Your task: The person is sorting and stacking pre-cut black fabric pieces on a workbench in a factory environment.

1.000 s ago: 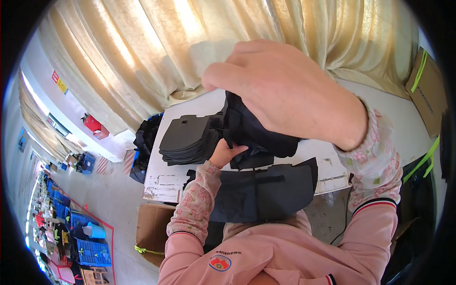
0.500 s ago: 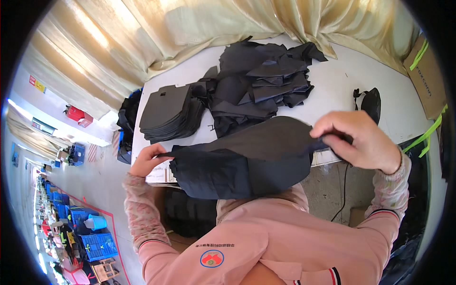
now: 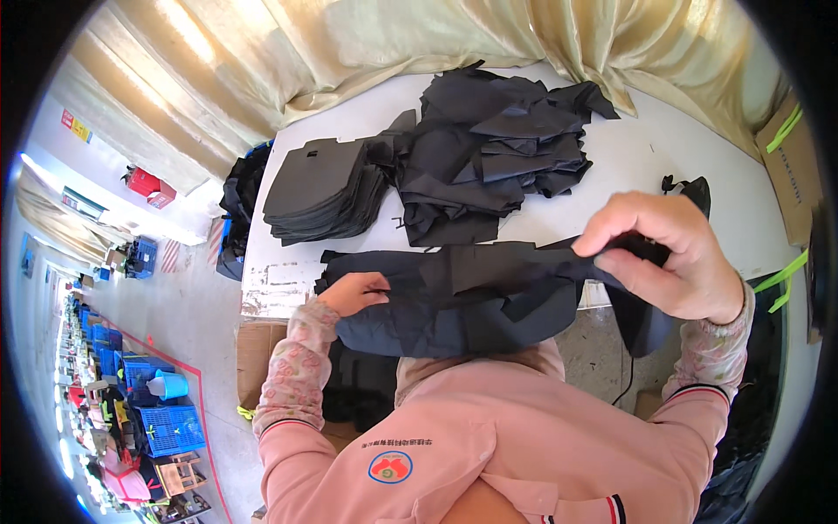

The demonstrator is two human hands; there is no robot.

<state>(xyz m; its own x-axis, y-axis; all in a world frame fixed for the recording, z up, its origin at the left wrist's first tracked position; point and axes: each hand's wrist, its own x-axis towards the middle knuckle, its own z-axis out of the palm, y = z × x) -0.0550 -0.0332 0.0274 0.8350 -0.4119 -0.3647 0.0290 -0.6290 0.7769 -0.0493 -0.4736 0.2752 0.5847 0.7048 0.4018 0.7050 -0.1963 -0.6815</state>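
A large piece of black fabric [image 3: 454, 319] stretches across the near edge of the table, partly over my lap. My left hand [image 3: 353, 293] pinches it near its left end. At the right, my right hand [image 3: 659, 249] grips the gathered right end between thumb and fingers, and a dark flap hangs below that hand. Beyond the fabric lies a loose heap of black fabric pieces [image 3: 493, 148]. Left of the heap sits a neat stack of flat dark panels [image 3: 314, 188], the top one with a small slot.
The white table [image 3: 646, 162] backs onto a gold curtain [image 3: 419, 39]. A small black item [image 3: 697, 192] rests beyond my right hand. Cardboard boxes stand at the right [image 3: 790, 179] and below the table's left edge [image 3: 259, 367]. Blue crates [image 3: 170, 428] are on the floor far left.
My left hand has moved right and slightly down along the fabric. The raised upper layer has dropped and folded, and a flap now hangs under my right hand.
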